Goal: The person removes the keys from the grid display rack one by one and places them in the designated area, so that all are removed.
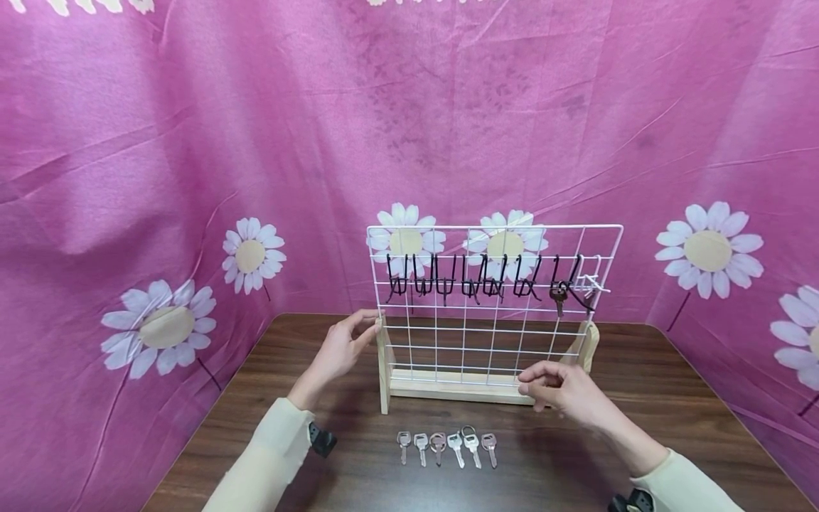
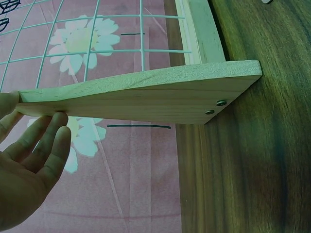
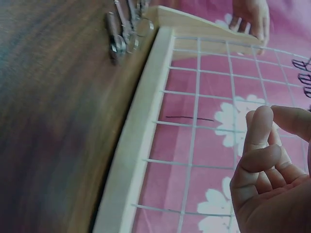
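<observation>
A white wire grid rack [image 1: 445,329] stands on wooden legs on the table. My left hand [image 1: 342,346] pinches the upper end of its left wooden side panel [image 2: 160,92], thumb above and fingertips below in the left wrist view. In front of the rack's lower right part is my right hand [image 1: 563,390]. Its fingers bend loosely, thumb and forefinger tips close together in the right wrist view, with nothing visible between them. One dark key [image 1: 559,301] hangs from a black hook near the right end of the grid. Several silvery keys [image 1: 455,449] lie in a row before the rack.
Several black hooks [image 1: 444,277] hang in a row across the grid, and white hooks [image 1: 590,277] are at its right end. A wooden crossbar [image 1: 448,388] joins the legs at the bottom. Behind the brown table [image 1: 307,455] hangs a pink flowered cloth [image 1: 333,142].
</observation>
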Demonstrator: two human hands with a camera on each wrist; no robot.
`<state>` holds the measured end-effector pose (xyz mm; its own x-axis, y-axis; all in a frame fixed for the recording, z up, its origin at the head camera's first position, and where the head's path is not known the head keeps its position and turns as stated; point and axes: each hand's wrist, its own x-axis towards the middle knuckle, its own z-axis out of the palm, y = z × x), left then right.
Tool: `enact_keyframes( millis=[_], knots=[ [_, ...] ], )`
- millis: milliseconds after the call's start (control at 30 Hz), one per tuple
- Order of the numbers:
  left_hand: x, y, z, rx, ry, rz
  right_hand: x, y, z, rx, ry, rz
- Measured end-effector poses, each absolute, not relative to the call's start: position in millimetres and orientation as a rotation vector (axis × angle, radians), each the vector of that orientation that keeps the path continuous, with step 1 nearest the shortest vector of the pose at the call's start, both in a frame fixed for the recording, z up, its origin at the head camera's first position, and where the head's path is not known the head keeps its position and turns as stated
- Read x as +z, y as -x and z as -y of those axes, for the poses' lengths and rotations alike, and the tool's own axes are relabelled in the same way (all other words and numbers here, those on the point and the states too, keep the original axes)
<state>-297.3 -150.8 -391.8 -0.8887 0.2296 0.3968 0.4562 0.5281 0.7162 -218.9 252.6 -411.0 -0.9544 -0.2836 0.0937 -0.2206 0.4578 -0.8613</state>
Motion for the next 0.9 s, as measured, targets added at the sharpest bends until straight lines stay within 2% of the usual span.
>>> enact_keyframes(
  millis=[900],
  knots=[
    [-391.9,297.9,150.4,-1.275,0.576,2.501,-356.1,219.7,-272.1,-1.679,0.376,-2.846]
  ],
)
